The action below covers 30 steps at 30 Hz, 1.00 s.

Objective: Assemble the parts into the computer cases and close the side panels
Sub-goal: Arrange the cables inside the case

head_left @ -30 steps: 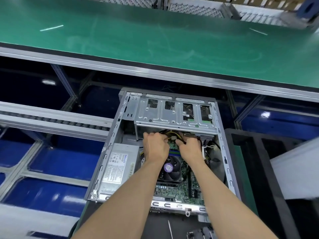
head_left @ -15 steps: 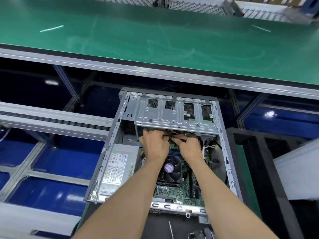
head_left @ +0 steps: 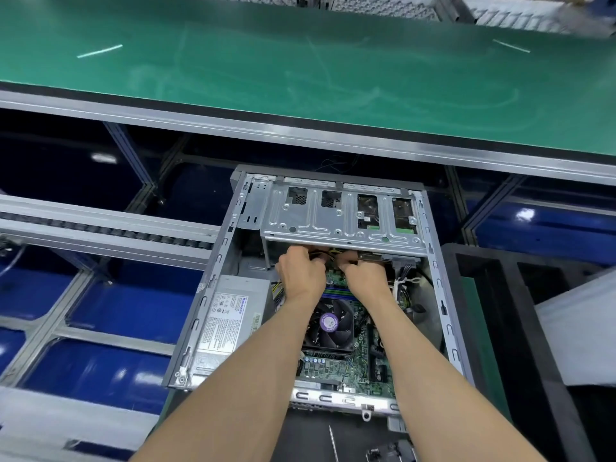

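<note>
1. Fingers of our left hand [head_left: 301,273] and right hand [head_left: 365,275] curl around the yellow-and-black cable bundle [head_left: 330,253], pinching it between them.
2. We hold it just under the drive cage [head_left: 333,221], inside the open computer case [head_left: 213,295].
3. Our forearms cross above the CPU fan [head_left: 330,323]; the power supply [head_left: 230,315] sits to the left.

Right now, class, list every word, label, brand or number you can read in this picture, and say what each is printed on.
Power supply label: a blue brand word and rows of small print, too blurred to read.
Purple fan sticker: print too small to read.
Circuit board: markings too small to read.
No other text is readable.
</note>
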Tool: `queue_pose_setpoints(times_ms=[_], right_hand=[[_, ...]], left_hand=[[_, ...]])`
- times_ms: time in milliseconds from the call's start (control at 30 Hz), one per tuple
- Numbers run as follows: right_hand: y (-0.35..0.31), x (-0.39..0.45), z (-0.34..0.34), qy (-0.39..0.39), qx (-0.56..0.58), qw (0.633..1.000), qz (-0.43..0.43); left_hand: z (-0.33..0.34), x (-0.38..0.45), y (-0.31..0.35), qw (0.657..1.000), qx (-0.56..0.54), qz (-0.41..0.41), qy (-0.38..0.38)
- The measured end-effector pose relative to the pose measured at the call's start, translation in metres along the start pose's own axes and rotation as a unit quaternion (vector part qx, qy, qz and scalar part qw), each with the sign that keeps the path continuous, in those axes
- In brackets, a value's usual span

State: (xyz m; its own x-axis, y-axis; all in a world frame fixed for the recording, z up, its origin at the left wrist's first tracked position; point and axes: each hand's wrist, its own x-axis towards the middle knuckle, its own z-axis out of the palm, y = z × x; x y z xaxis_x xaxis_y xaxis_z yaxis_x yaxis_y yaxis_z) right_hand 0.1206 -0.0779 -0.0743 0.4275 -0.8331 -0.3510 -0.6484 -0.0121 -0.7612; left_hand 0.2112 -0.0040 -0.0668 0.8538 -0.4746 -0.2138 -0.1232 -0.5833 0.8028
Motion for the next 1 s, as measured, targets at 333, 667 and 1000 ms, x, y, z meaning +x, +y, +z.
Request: queue_pose_setpoints(times_ms=[333, 667, 1000], right_hand=[[-0.002, 0.002, -0.005, -0.047, 0.028, 0.997, 0.058], [0.001, 0.012, -0.003, -0.046, -0.026, 0.995, 0.087], [-0.003, 0.015, 0.001, -0.080, -0.162, 0.982, 0.052]], left_hand=[[0.004, 0.007, 0.006, 0.998, 0.064, -0.002, -0.023], [0.009, 0.009, 0.006, 0.997, 0.077, -0.002, -0.012], [0.011, 0.012, 0.003, 0.998, 0.066, -0.007, 0.003]])
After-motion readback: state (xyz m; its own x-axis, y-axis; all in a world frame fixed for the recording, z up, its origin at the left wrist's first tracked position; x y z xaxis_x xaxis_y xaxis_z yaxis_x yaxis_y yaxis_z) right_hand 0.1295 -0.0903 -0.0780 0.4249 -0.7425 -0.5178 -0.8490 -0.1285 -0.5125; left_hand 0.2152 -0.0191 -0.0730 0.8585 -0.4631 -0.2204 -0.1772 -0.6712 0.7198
